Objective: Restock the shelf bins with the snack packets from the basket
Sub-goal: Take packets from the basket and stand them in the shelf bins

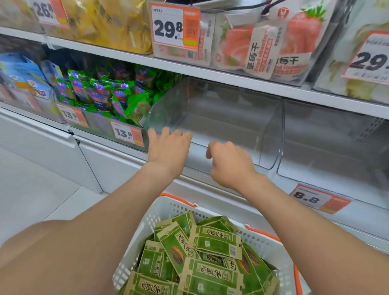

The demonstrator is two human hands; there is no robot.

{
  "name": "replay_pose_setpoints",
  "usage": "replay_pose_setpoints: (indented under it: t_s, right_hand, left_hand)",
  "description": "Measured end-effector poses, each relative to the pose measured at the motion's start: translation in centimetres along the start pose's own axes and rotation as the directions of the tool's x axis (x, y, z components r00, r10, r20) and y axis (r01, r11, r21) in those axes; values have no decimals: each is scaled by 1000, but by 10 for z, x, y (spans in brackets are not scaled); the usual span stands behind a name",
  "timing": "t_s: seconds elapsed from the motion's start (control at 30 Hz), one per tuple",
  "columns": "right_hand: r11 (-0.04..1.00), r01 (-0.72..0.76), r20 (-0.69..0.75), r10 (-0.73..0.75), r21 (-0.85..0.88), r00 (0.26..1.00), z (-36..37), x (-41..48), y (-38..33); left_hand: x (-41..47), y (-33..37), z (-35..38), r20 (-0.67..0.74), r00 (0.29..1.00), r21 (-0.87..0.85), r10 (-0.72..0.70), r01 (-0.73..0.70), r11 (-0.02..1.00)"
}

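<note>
Basket: green snack packets, piled. We've L hand fingers side by side, hooked on transparent bin rim; R hand curled, grip can't tell.

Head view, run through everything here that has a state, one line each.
Middle bin, empty.
Right bin, empty.
Basket, full of snack packets.
Green-packet bin, stocked.
Left hand, fingers hooked over the middle bin's front rim.
Right hand, fingers curled at that rim; cannot tell whether it grips.
</note>
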State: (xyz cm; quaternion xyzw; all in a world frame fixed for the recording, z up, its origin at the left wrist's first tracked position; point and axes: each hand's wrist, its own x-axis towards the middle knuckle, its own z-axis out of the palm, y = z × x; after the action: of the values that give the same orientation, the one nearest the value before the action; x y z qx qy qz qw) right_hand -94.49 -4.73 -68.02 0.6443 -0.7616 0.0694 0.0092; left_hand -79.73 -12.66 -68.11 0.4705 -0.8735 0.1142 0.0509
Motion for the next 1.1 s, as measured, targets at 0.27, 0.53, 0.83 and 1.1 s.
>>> replay_pose_setpoints:
  t_s: [0.27, 0.53, 0.83, 1.1]
  right_hand:
    - [999, 25, -65, -23, 26, 998, -19, -15, -4]
    - [991, 132, -31, -131, 7, 991, -14, -53, -25]
    - [984, 179, -72, -179, -10, 981, -2, -66, -16]
    - [991, 128, -125, -130, -23, 984, -2, -61, -9]
  left_hand:
    - [-13, -5, -13, -93, 996, -13, 1, -2, 1000]
    - [-55, -8, -24, -1, 1000, 35, -27, 27, 999]
    - [-68, -9, -21, 0, 1000, -12, 1, -1, 1000]
    - [-58, -9, -16, 33, 999, -54, -3, 5, 999]
